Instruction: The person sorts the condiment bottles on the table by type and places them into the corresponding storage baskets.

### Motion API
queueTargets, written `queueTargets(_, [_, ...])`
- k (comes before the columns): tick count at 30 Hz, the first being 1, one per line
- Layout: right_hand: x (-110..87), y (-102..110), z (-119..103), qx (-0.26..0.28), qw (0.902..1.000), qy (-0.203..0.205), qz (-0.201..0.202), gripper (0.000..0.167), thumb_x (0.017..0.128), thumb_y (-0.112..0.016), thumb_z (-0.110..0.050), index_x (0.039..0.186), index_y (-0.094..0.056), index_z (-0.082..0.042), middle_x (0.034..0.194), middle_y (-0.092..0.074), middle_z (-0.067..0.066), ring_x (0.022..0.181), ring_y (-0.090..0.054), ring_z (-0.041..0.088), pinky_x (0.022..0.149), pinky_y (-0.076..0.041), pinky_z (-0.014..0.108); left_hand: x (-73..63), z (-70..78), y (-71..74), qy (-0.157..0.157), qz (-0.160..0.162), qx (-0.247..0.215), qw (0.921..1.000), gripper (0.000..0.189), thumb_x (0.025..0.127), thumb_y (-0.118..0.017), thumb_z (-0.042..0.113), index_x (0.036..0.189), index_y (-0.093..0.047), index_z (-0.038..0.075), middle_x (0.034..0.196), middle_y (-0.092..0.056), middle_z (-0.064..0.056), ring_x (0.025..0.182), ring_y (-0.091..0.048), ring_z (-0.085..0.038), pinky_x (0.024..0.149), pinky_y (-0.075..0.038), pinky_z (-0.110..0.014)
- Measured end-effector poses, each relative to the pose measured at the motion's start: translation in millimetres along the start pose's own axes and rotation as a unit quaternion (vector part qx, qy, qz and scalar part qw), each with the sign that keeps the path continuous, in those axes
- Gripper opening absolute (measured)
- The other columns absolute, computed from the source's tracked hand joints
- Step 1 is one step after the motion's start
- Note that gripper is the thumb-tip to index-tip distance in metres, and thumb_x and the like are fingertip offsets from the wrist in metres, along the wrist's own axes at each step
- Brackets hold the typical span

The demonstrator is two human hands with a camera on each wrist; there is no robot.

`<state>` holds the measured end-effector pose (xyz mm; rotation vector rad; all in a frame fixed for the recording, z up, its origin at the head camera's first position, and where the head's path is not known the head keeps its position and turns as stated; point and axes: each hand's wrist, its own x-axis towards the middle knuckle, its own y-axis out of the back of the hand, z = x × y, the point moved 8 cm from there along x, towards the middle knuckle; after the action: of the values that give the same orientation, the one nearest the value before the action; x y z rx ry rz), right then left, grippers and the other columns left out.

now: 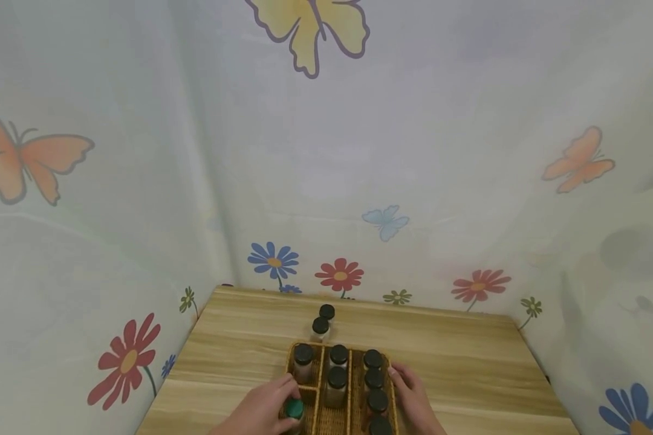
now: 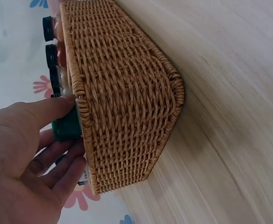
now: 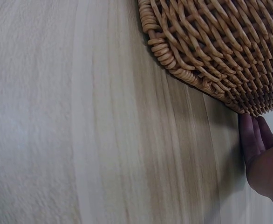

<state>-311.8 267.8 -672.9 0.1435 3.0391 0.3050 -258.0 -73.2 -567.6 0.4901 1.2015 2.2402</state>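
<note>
My left hand (image 1: pixel 266 406) pinches a green-capped spice jar (image 1: pixel 294 408) in the front left compartment of a wicker basket (image 1: pixel 332 420). In the left wrist view, thumb and fingers lie around the green cap (image 2: pixel 66 126) at the rim; the jar's body is mostly hidden by the basket wall. At the basket's right side, my right hand (image 1: pixel 413 400) touches the outer wall with its fingers extended, as the right wrist view shows. One black-capped jar (image 1: pixel 303 361) stands in the back left compartment, two in the middle, and a row of several in the right compartment.
Two more black-capped jars (image 1: pixel 320 329) stand on the wooden table (image 1: pixel 468 356) just behind the basket. A pale cloth backdrop (image 1: pixel 441 151) printed with flowers and butterflies surrounds the table at the back and sides.
</note>
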Motion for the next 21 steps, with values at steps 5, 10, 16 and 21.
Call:
queueTargets(5, [0.0, -1.1, 0.5, 0.003, 1.0, 0.002, -0.004, 0.062, 0.109, -0.06, -0.044, 0.145, -0.057, 0.007, 0.137, -0.064, 0.025, 0.125, -0.062, 0.037, 0.094, -0.06, 0.047, -1.0, -2.4, 3.3, -0.003, 0.008, -0.008, 0.9999, 0.033, 0.087, -0.09, 0.028, 0.105, -0.064, 0.023, 0.099, -0.054, 0.018, 0.081, -0.054, 0.003, 0.065, -0.051, -0.022])
queueTargets(10, [-1.7, -0.8, -2.1, -0.004, 1.0, 0.002, -0.005, 0.063, 0.108, -0.059, -0.047, 0.144, -0.058, 0.005, 0.137, -0.064, 0.024, 0.126, -0.061, 0.037, 0.095, -0.059, 0.048, -0.5, -3.5, 4.9, -0.011, 0.017, -0.018, 0.9996, 0.033, 0.087, -0.091, 0.03, 0.105, -0.064, 0.024, 0.1, -0.055, 0.019, 0.083, -0.056, 0.003, 0.066, -0.053, -0.022])
queueTargets(16, [0.0, 0.1, -2.6, 0.001, 0.9999, 0.008, -0.006, 0.064, 0.108, -0.059, -0.047, 0.143, -0.058, 0.006, 0.136, -0.064, 0.026, 0.123, -0.063, 0.037, 0.091, -0.061, 0.046, 2.8, -4.8, 4.2, -0.081, 0.031, -0.025, 0.9959, 0.029, 0.092, -0.085, 0.037, 0.108, -0.066, 0.022, 0.102, -0.057, 0.017, 0.083, -0.056, 0.004, 0.064, -0.052, -0.023])
queueTargets(21, [0.3, -1.4, 2.4, 0.02, 0.9998, 0.002, -0.008, 0.063, 0.108, -0.06, -0.044, 0.145, -0.056, 0.007, 0.139, -0.062, 0.028, 0.126, -0.061, 0.039, 0.089, -0.062, 0.048, 5.0, 0.9, 3.7, -0.054, -0.025, -0.034, 0.9977, 0.028, 0.091, -0.087, 0.028, 0.111, -0.068, 0.021, 0.103, -0.057, 0.017, 0.085, -0.056, 0.004, 0.068, -0.053, -0.022])
